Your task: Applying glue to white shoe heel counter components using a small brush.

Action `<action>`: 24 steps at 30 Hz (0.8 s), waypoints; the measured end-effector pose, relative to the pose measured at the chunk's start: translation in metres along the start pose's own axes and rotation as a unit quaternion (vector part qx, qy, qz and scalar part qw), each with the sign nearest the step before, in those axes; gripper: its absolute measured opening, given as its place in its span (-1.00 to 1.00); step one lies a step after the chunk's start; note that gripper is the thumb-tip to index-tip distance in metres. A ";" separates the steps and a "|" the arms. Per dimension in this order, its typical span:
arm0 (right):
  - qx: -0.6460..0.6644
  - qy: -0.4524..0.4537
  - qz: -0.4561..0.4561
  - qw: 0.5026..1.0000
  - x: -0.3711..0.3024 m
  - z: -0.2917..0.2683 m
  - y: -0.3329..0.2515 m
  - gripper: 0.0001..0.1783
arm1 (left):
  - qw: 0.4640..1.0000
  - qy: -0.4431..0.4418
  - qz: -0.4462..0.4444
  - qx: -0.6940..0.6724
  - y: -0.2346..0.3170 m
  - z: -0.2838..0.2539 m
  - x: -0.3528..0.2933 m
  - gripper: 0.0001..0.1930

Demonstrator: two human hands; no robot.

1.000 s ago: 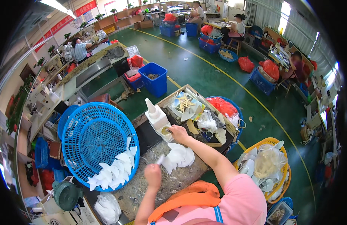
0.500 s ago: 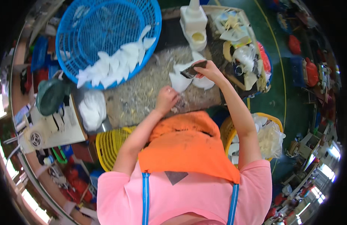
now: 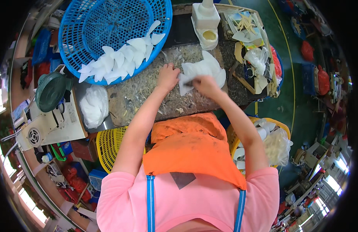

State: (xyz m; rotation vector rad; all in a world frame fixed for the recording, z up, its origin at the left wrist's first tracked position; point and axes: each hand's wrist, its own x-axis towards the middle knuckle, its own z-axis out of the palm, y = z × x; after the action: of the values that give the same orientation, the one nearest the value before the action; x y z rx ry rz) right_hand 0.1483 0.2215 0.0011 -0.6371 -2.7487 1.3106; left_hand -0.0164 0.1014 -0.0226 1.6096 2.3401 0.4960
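A pile of white fabric pieces (image 3: 204, 67) lies on the speckled work board (image 3: 148, 96) in front of me. My right hand (image 3: 204, 85) rests on the pile's near edge, closed around a small dark tool (image 3: 188, 83). My left hand (image 3: 168, 76) sits knuckles-up on the board with its fingers curled, just left of the pile and touching its edge. A white pot of yellowish paste (image 3: 206, 21) stands beyond the pile. More white pieces (image 3: 121, 62) lie in a big blue basket (image 3: 109, 23) to the far left.
A green fan (image 3: 50, 91) and a white machine (image 3: 51, 125) stand at the left, with a white bag (image 3: 94, 105) beside them. Yellow baskets sit at my left (image 3: 109, 145) and right (image 3: 279, 129). A cluttered wooden tray (image 3: 250, 42) lies at the right.
My right hand came back from the paste pot to the white pile with the dark tool. My left hand slid up to the pile's edge. The view tipped down.
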 end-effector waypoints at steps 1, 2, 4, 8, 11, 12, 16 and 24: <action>0.041 0.098 0.047 0.993 0.020 -0.006 0.012 -0.86 | 1.000 -0.002 0.006 -0.001 0.005 0.001 0.004 -0.77; -0.012 0.092 0.046 0.995 0.036 -0.018 0.008 -0.83 | 1.000 0.017 0.004 0.012 0.004 0.004 0.003 -0.78; -0.037 0.094 -0.023 0.995 0.038 -0.015 0.009 -0.81 | 0.999 0.037 0.008 0.026 -0.002 0.005 0.006 -0.80; -0.144 0.049 -0.190 0.970 -0.018 0.008 0.020 -0.68 | 0.978 -0.050 -0.119 -0.162 -0.009 -0.022 -0.013 -0.85; -0.115 -0.066 -0.144 0.981 -0.049 0.001 0.017 -0.69 | 0.989 0.085 -0.043 -0.110 0.014 -0.053 -0.026 -0.89; -0.078 -0.029 -0.036 0.996 -0.045 -0.006 0.009 -0.77 | 0.981 0.173 0.024 -0.087 0.021 -0.057 -0.031 -0.91; 0.283 0.123 0.209 0.928 -0.002 -0.029 -0.004 -0.82 | 0.950 0.201 0.237 -0.030 0.025 -0.018 -0.057 -0.89; 0.014 0.008 0.035 0.999 0.037 0.004 -0.019 -0.80 | 0.968 0.082 0.232 -0.056 0.012 0.037 -0.087 -0.86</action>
State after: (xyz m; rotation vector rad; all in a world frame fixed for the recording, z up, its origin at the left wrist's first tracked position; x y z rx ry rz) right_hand 0.1072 0.2216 0.0077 -0.7446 -2.7137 1.3505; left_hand 0.0388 0.0292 -0.0500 2.1341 1.9841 0.8689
